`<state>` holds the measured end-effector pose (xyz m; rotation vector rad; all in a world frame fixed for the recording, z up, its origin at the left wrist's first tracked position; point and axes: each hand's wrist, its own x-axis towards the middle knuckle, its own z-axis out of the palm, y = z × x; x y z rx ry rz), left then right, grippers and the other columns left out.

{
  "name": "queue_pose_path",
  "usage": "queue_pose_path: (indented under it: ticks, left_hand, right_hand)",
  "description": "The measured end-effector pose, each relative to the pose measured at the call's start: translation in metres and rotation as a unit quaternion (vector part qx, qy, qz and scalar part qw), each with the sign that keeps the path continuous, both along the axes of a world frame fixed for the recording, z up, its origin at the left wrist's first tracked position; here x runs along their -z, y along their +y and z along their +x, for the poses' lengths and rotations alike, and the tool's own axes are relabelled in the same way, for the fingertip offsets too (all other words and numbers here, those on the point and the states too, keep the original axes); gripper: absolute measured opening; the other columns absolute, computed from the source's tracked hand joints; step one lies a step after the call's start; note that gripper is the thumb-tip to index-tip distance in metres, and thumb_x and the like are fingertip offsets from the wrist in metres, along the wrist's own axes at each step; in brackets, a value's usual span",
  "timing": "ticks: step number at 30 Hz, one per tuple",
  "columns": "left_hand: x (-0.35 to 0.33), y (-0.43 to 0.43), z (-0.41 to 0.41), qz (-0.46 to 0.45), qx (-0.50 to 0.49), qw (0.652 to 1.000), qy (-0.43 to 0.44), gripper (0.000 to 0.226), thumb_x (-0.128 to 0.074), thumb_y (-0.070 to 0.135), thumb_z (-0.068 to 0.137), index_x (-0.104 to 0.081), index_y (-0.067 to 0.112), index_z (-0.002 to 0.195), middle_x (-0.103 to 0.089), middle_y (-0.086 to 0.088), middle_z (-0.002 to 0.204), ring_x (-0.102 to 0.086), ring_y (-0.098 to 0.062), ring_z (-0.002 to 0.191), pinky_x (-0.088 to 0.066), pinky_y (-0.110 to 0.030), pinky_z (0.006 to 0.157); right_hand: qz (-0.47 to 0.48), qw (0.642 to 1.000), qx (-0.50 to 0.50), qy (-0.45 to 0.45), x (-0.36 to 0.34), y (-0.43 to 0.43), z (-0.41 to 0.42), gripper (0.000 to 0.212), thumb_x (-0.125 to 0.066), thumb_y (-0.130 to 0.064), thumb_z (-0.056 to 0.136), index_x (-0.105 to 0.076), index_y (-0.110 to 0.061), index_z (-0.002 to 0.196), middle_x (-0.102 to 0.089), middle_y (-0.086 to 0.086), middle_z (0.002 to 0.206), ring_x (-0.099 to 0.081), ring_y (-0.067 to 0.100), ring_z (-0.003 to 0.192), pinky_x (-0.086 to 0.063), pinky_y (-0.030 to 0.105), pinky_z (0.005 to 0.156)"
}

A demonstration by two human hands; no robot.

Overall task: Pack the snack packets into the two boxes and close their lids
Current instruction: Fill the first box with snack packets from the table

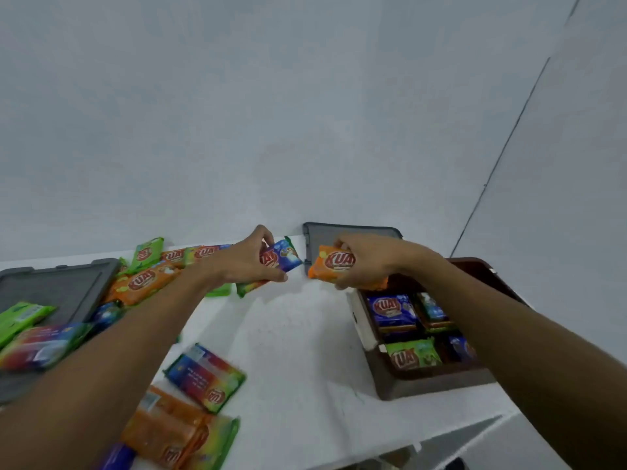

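Right now your left hand (247,262) pinches a blue packet (283,257) between thumb and curled fingers, holding it over the far part of the white table (298,334), just right of the loose heap. Your right hand (368,262) grips an orange packet (330,264), fingers curled over its far edge and thumb at the near edge, above the far left corner of the brown box (437,381). The two held packets are near each other but apart. That box sits open at the right of the table with its grey lid (339,232) standing behind it against the wall; inside you can see a blue pack (392,310) on the far side and a green pack (412,356) nearer you, with more packs partly hidden by your right forearm. At the far left lies a grey panel (51,290), and whether it is a lid or a box cannot be told; green and multicoloured packets rest on its near part. More packets lie loose on the table: an orange one (146,279) beside the panel, a rainbow-coloured one (207,381) near the middle, and another orange one (166,432) closest to you
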<state>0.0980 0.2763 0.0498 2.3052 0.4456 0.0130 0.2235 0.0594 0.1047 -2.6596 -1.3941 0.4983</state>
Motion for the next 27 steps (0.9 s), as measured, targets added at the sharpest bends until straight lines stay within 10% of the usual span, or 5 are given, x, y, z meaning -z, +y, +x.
queue_pose_path:
  ticks: [15, 27]
  left_hand:
    - [-0.006, -0.216, 0.102, 0.428, 0.171, 0.887, 0.023, 0.069, -0.068, 0.056, 0.078, -0.041, 0.029, 0.135, -0.055, 0.002, 0.126, -0.055, -0.023, 0.114, -0.05, -0.041, 0.083]
    - [0.014, -0.232, 0.118, 0.475, 0.163, 0.859, 0.101, 0.059, -0.075, 0.046, 0.077, -0.052, 0.02, 0.125, -0.053, -0.002, 0.119, -0.057, -0.029, 0.106, -0.044, -0.039, 0.071]
  right_hand:
    - [-0.033, 0.993, -0.033, -0.108, 0.06, -0.186, 0.113, 0.052, -0.065, -0.054, 0.08, -0.056, -0.028, 0.125, -0.052, -0.003, 0.117, -0.053, 0.018, 0.107, -0.047, 0.038, 0.091]
    - [-0.027, 0.971, -0.098, -0.215, 0.077, -0.188, 0.131, 0.05, -0.067, -0.045, 0.082, -0.044, -0.033, 0.124, -0.058, -0.003, 0.118, -0.059, 0.021, 0.103, -0.05, 0.04, 0.081]
